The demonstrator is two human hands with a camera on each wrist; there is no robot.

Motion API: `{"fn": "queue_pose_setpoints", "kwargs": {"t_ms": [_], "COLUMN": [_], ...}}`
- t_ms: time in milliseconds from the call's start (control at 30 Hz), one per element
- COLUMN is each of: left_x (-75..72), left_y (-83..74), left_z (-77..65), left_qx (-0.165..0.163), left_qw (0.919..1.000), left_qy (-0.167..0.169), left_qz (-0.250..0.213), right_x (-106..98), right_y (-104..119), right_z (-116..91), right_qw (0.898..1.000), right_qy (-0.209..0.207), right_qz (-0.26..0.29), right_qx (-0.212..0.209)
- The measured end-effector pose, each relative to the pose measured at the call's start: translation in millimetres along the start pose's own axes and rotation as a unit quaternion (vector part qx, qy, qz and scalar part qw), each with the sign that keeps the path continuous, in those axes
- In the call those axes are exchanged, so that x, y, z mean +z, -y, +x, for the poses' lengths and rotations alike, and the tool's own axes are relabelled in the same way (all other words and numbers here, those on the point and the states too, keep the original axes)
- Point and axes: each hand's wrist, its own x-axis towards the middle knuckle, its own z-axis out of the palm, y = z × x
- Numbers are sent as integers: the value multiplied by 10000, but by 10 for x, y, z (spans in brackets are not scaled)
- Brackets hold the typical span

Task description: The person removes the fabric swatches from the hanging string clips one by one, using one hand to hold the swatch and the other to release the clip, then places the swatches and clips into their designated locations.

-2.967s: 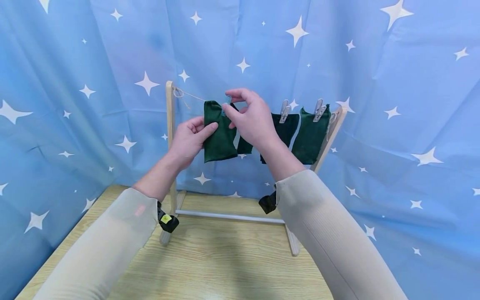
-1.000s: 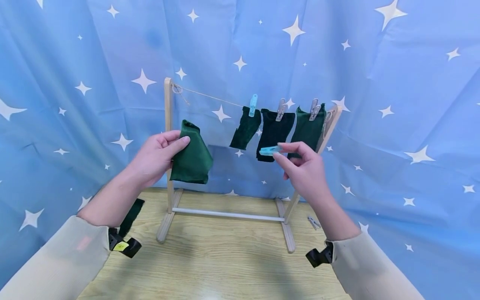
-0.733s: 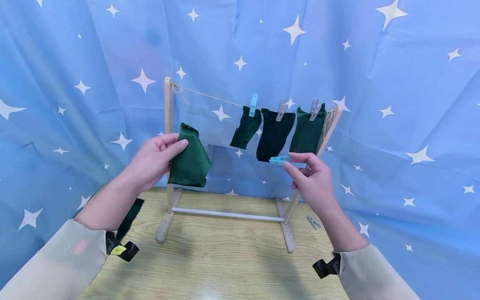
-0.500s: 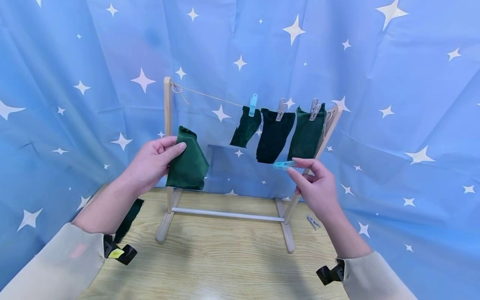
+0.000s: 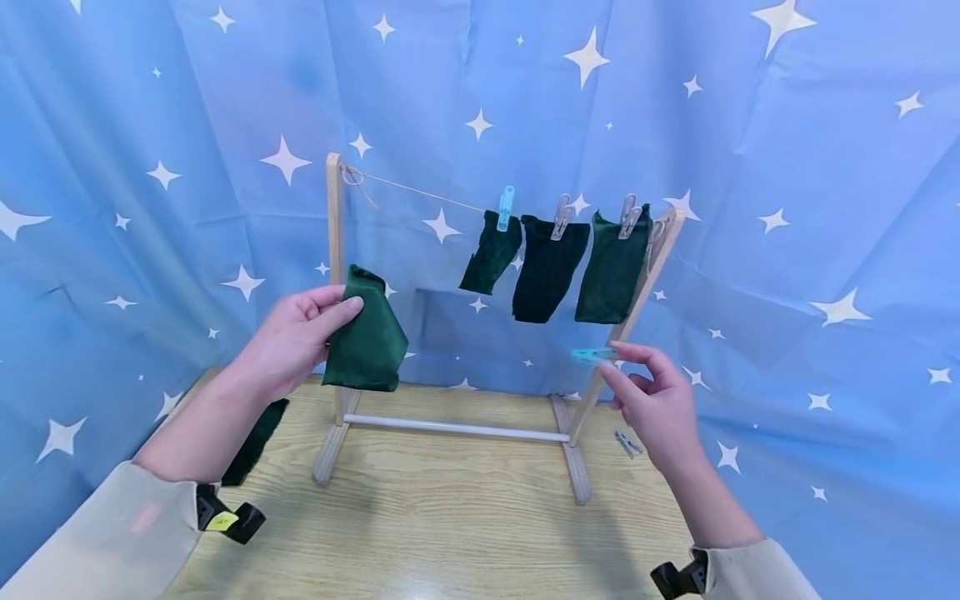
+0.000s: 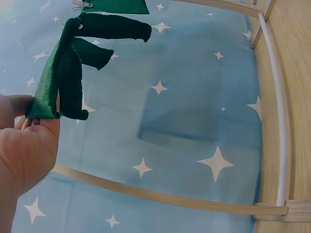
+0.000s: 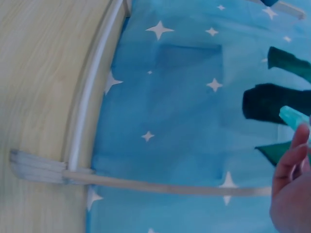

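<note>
My left hand pinches a green cloth by its upper left side, in front of the left post of a wooden rack. In the left wrist view that cloth hangs folded from the fingers. On the right, my right hand holds a light blue clothespin between thumb and fingertip, below the hanging cloths. On the rack's string hang a small green cloth under a blue clothespin, a darker cloth and a green cloth, the latter two under grey clothespins.
The rack's wooden posts stand on feet joined by a white bar. A grey clothespin lies on the table beside the right foot. Partly hidden behind my left forearm is another dark green cloth. A starry blue curtain hangs behind.
Three seconds ago both hands were at the string with the cloth and blue clothespin. Since then both came away from it, spread apart and lowered, the left with the cloth, the right with the clothespin.
</note>
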Motion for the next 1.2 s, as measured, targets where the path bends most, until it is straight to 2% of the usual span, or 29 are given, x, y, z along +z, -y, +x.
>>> {"fn": "queue_pose_setpoints", "kwargs": {"t_ms": [367, 567, 700, 867, 1033, 1200], "left_x": [-123, -254, -366, -504, -621, -730], "left_y": [99, 176, 235, 312, 424, 556], "left_z": [-115, -216, -289, -383, -455, -481], "left_qx": [-211, -240, -422, -782, -1039, -1262], "left_qw": [9998, 9997, 9990, 9958, 9911, 9877], "left_qy": [36, 8, -131, -399, -529, -356], "left_qz": [59, -64, -61, 247, 637, 853], "right_x": [-167, -266, -336, -412, -464, -521], "right_y": [-229, -345, -443, -545, -616, -698], "right_z": [-165, -192, -202, -219, -226, -219], "right_qw": [9979, 9968, 9957, 9947, 9939, 9925], "right_qy": [-227, -315, -409, -486, -521, -589], "right_qz": [-115, -68, -100, -106, -140, -189], "right_qx": [600, 732, 826, 899, 959, 1052]}}
